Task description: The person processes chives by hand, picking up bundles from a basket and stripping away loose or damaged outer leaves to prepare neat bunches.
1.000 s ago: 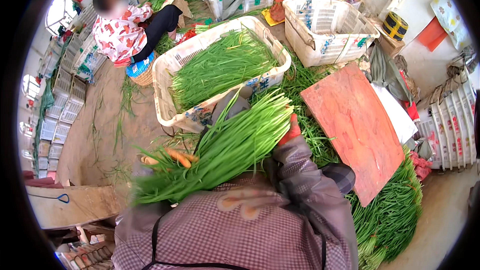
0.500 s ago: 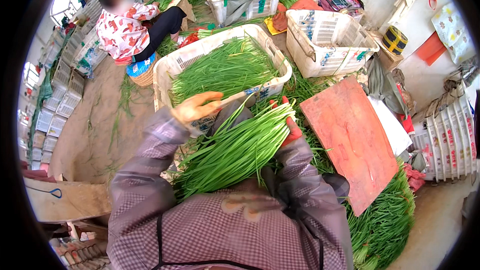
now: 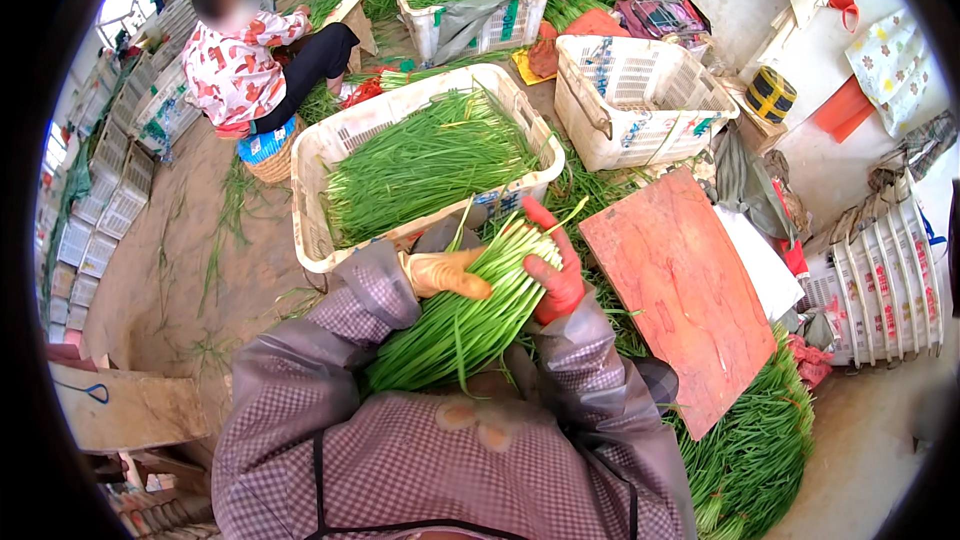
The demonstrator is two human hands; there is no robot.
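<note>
A loose bunch of garlic chives (image 3: 440, 335) lies across my lap, its pale stem ends pointing up and right, its green leaves toward my left forearm. My left hand (image 3: 445, 273), in a yellow-orange glove, is closed around the bunch from its left side, thumb on top. On the other side my right hand (image 3: 562, 280), in a red glove, grips the bunch near the stem ends between thumb and fingers. Just beyond my hands stands a white plastic crate (image 3: 306, 185) with a layer of chives (image 3: 430, 160) laid in it.
A reddish board (image 3: 685, 290) rests at my right, above a large heap of chives (image 3: 755, 440). Another white crate (image 3: 640, 130) stands behind it. A third crate (image 3: 475, 30) holds greens farther back. At the far left a person (image 3: 240, 70) sits on a basket stool (image 3: 270, 152).
My left hand has come off the crate's near rim and closed on the bunch. My right hand still holds the stem end, its fingers shifted. The view has moved slightly.
</note>
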